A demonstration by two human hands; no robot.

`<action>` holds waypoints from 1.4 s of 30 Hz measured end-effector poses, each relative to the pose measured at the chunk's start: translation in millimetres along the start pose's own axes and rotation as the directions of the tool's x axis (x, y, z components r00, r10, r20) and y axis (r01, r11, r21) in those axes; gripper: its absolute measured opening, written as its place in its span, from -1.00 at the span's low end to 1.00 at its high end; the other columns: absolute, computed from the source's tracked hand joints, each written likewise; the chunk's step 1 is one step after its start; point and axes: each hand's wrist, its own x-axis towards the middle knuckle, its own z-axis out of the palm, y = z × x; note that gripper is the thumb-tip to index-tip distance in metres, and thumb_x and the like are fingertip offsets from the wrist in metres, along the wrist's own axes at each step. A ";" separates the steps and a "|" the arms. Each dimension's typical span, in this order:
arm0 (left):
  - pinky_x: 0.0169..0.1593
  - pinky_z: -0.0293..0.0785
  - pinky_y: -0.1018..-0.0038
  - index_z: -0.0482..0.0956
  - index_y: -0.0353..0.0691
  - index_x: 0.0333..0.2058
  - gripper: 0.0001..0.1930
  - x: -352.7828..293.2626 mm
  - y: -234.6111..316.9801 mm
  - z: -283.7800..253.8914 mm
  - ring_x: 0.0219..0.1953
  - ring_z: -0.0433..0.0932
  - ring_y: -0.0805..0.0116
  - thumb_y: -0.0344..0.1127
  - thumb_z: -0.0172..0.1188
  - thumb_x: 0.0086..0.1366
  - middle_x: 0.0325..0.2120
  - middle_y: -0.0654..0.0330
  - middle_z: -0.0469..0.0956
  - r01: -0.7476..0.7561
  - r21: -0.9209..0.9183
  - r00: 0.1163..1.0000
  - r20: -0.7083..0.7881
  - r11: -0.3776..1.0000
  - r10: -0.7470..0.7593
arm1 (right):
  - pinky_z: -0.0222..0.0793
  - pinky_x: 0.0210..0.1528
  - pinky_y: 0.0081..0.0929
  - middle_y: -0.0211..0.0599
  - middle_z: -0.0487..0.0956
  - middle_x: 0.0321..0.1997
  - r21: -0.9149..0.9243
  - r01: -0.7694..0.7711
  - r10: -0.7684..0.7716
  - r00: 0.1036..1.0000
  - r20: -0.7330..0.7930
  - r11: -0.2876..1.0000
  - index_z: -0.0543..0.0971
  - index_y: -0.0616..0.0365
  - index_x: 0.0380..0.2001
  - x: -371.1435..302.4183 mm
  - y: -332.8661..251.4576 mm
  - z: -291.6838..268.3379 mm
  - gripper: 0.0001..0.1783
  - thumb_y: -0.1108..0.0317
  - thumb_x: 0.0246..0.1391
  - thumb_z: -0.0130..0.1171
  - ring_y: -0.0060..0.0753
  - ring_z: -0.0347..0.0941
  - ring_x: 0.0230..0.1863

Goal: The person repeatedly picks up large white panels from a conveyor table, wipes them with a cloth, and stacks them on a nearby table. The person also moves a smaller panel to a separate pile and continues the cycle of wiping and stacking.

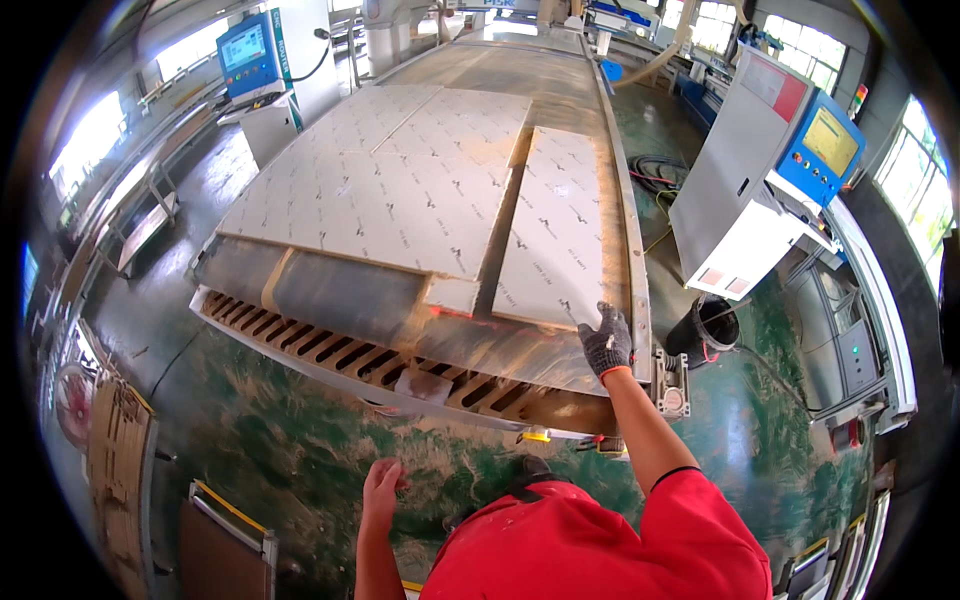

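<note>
1. The right hand (606, 343), in a dark knit glove with an orange cuff, reaches forward with the arm stretched out; its fingers rest on the near corner of a long narrow white panel (556, 235). The fingers lie fairly flat on the sheet, and I cannot tell whether they curl under its edge.
2. The narrow white panel lies on the right part of the machine bed (350, 305), just inside the bed's right rail (628, 230), running away from the person.
3. Left of that panel, across a dark gap, lies a wide white sheet (390, 190) cut into several pieces; a small white offcut (452, 294) sits at the sheet's near right corner.
4. The near end of the bed is bare and dusty brown, with a slotted board (330, 350) along its front edge.
5. The left hand (381, 490) is bare, hangs low over the green floor (280, 440) well short of the bed, fingers loosely open, holding nothing.
6. Right of the bed stands a grey cabinet with a blue control console (815, 150); a black bin (705, 325) stands between it and the bed.
</note>
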 end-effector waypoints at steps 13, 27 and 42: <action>-0.22 0.43 0.46 0.21 -0.23 0.30 -0.32 138.9 118.0 281.2 -0.31 0.47 0.45 -0.06 0.20 0.32 -0.14 0.16 0.48 -0.238 0.378 0.971 0.123 0.895 0.207 | 0.40 0.08 -0.12 0.06 0.58 -0.11 0.324 0.107 -0.164 0.974 0.155 0.940 0.55 0.20 -0.05 11.8 65.2 0.4 -0.53 0.21 -0.03 0.25 0.10 0.49 0.00; -0.49 0.27 0.58 0.47 -0.19 0.01 -0.66 72.8 71.3 246.3 -0.59 0.32 0.56 -0.24 0.18 0.29 -0.31 0.32 0.52 -0.131 0.174 0.902 -0.387 0.976 0.190 | 0.51 -0.09 -0.28 -0.01 0.64 -0.25 0.648 -0.237 -0.229 0.804 0.549 0.723 0.56 0.15 -0.06 -63.9 83.8 -51.6 -0.62 0.39 0.00 0.21 -0.05 0.61 -0.19; -0.25 0.51 0.44 0.48 -0.20 -0.06 -0.66 -6.3 -7.5 290.7 -0.35 0.54 0.44 -0.07 0.17 0.37 -0.30 0.25 0.56 -0.010 -0.450 0.988 -0.139 0.893 -0.059 | -0.21 0.51 -0.10 -0.06 0.17 0.46 0.189 0.894 -0.895 0.347 0.280 0.406 0.25 0.13 0.34 -43.5 19.2 9.2 -0.30 -0.01 0.23 -0.05 -0.07 0.02 0.48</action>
